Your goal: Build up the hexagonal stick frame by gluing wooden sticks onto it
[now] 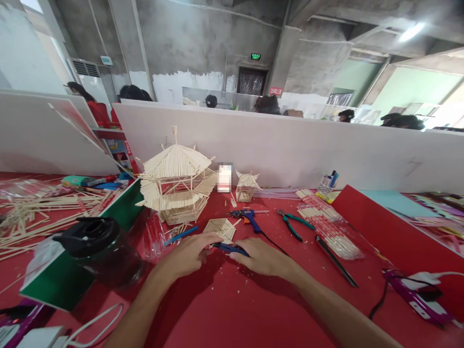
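Head view: the right hand [263, 256] is wrapped around the blue pliers [229, 248], low over the red table [232, 314]. The left hand [188, 253] has its fingers bent at the pliers' tip — whether they pinch anything is too small to tell. Just beyond lies a stick panel [219, 229]; a glue gun [251, 220] rests past it, between the pavilion [177, 186] on the left and green-handled cutters [285, 218] on the right.
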Available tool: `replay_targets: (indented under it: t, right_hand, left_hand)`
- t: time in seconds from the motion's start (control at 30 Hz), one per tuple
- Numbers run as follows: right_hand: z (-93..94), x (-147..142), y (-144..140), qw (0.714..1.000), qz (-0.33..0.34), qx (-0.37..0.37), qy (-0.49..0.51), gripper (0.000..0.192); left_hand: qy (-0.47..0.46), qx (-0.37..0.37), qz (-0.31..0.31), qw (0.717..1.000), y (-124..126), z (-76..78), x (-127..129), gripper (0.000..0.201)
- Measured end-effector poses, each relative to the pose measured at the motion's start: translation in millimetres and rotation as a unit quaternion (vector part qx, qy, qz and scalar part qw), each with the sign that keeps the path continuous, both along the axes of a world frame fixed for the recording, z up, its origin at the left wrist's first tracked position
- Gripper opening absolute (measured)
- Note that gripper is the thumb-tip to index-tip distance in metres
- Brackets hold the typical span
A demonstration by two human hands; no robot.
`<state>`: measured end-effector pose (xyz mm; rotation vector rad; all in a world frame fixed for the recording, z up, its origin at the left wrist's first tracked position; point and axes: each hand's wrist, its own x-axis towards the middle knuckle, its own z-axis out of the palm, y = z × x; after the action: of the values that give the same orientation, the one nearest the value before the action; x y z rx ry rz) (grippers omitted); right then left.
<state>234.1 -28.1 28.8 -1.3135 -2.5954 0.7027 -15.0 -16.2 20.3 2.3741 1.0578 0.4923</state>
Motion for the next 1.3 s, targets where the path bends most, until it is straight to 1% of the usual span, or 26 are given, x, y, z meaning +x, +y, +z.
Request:
replay_targets:
  t: [0.17, 0.33, 0.47, 0.57, 0.73, 1.0, 1.13, 1.23, 1.3]
  right_hand:
    - [-0.5, -3.9, -1.2, 0.998, -0.031, 0.023, -0.050, 0.045]
    - [-1.6, -5.6, -0.4, 0.993, -0.025, 0.057, -0.104, 0.057]
    - [2.1, -6.6, 0.8, 0.990, -0.020, 0.050, -0.128, 0.057]
    - [3.7, -8.0, 1.2, 0.990, -0.020, 0.050, -0.133, 0.057]
    - [-1.0, -10.8, 0.8, 0.989, -0.030, 0.063, -0.131, 0.056]
    - [-2.2, -13.5, 2.3, 0.987, -0.038, 0.090, -0.126, 0.059]
    - [0.1, -17.1, 5.6, 0.985, -0.043, 0.101, -0.136, 0.056]
    - [3.4, -16.3, 4.0, 0.982, -0.044, 0.104, -0.149, 0.058]
    - [3.7, -11.3, -0.7, 0.982, -0.062, 0.094, -0.151, 0.060]
  left_hand:
    - [-0.002, -0.001, -0.003, 1.000, 0.0, -0.9, 1.1, 0.065]
    - [0.015, 0.005, -0.007, 1.000, 0.2, -1.6, 2.7, 0.066]
    - [0.014, 0.006, -0.011, 1.000, 0.9, -0.4, 2.3, 0.066]
    - [0.013, 0.008, -0.012, 1.000, 1.3, 0.8, 2.1, 0.062]
    - [0.007, 0.006, -0.010, 1.000, 0.6, 1.6, 3.4, 0.068]
    - [0.005, -0.005, 0.015, 1.000, 5.0, -7.2, -0.7, 0.066]
    - [-0.010, -0.018, 0.038, 0.999, 3.9, -3.2, -3.8, 0.060]
    - [-0.032, -0.060, 0.044, 0.997, 2.4, 3.2, -6.7, 0.056]
    - [-0.045, -0.079, 0.050, 0.995, 2.4, 7.5, -10.3, 0.053]
